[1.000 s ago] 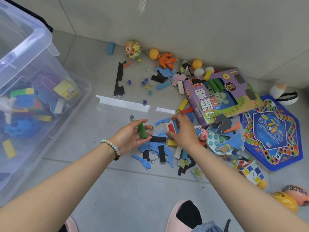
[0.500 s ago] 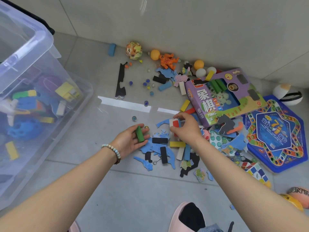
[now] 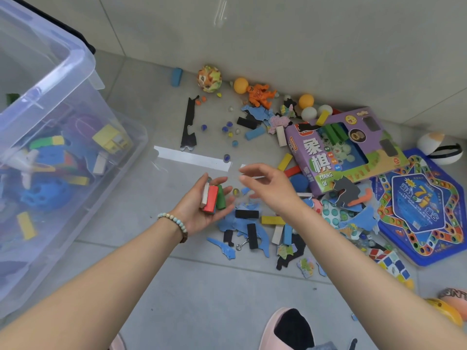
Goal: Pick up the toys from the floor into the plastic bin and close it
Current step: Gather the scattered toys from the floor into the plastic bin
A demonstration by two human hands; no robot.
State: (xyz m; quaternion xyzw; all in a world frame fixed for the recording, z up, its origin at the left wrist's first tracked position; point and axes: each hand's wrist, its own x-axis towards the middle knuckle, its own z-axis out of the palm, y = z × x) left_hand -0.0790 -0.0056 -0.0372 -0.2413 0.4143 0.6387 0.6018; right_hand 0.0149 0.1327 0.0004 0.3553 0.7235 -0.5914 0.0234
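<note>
My left hand (image 3: 202, 210) lies palm up above the floor and holds a white, a red (image 3: 211, 202) and a green block (image 3: 220, 198). Just to its right, my right hand (image 3: 270, 190) hovers with fingers loosely spread and nothing in it. Under both hands lies a heap of blue foam pieces (image 3: 238, 223), black blocks (image 3: 247, 213) and a yellow block (image 3: 273, 220). The clear plastic bin (image 3: 75, 64) stands open at the left with several toys inside. No lid is in view.
A purple game box (image 3: 338, 152) and a blue hexagonal game board (image 3: 424, 208) lie at the right. Balls, marbles, an orange figure (image 3: 260, 94) and a black strip (image 3: 189, 125) are scattered along the wall. My pink slipper (image 3: 285, 329) is at the bottom.
My right hand lifted a red and a white block off the heap, put them into my left palm beside the green one, and let go. My left hand rose slightly.
</note>
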